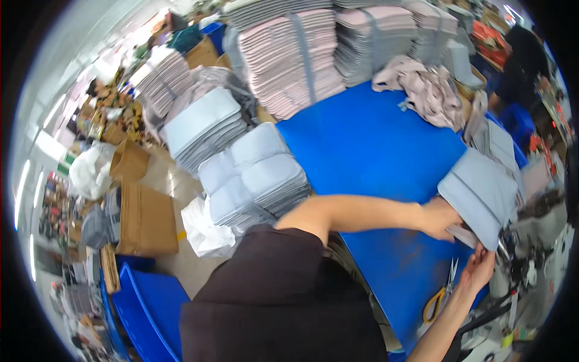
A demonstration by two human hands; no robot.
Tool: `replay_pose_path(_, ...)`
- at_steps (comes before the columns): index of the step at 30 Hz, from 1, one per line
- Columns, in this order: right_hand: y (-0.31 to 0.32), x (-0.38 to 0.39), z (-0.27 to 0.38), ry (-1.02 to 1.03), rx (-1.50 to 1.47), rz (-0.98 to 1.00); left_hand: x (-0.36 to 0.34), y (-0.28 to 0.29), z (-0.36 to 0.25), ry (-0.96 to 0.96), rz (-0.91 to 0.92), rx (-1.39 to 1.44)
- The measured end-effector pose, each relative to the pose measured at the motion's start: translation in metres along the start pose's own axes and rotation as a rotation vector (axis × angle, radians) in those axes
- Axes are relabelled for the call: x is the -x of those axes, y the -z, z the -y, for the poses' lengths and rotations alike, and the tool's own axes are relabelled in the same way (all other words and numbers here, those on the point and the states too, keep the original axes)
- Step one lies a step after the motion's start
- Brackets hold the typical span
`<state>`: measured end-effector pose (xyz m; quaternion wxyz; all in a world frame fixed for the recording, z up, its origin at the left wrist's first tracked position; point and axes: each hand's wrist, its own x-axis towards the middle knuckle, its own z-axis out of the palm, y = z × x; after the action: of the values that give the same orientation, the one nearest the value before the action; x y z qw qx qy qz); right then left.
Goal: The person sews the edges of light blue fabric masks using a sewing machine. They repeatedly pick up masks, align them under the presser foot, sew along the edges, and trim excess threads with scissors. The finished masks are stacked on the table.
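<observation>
A pale blue-grey flat padded piece with a flap (474, 190) is at the right end of the blue table. My left hand (438, 218) reaches across from the lower middle and grips the piece at its left edge, its fingers partly hidden under it. My right hand (476, 271) comes up from the lower right, fingers curled at the piece's bottom corner. Yellow-handled scissors (433, 304) lie on the blue tabletop (362, 151) beside my right forearm.
Stacks of pink-grey pieces (289, 60) and blue-grey bundles (247, 175) line the table's far and left sides. Crumpled pink fabric (422, 90) lies at the back. Cardboard boxes (148, 217) and a blue bin (145, 308) stand left. Another person (522, 66) is at the upper right. Machinery (537, 271) borders the right.
</observation>
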<state>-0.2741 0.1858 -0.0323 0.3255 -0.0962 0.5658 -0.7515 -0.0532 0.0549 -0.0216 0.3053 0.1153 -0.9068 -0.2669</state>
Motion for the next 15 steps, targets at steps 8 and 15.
replay_pose_path(8, -0.04, 0.056, 0.037, -0.023, 0.172, 0.132, -0.05, 0.03, -0.077, -0.393, 0.508, -0.437)
replay_pose_path(15, -0.021, 0.036, 0.022, 0.005, 0.1, 0.164, -0.066, 0.014, -0.131, -0.24, 0.557, -0.276)
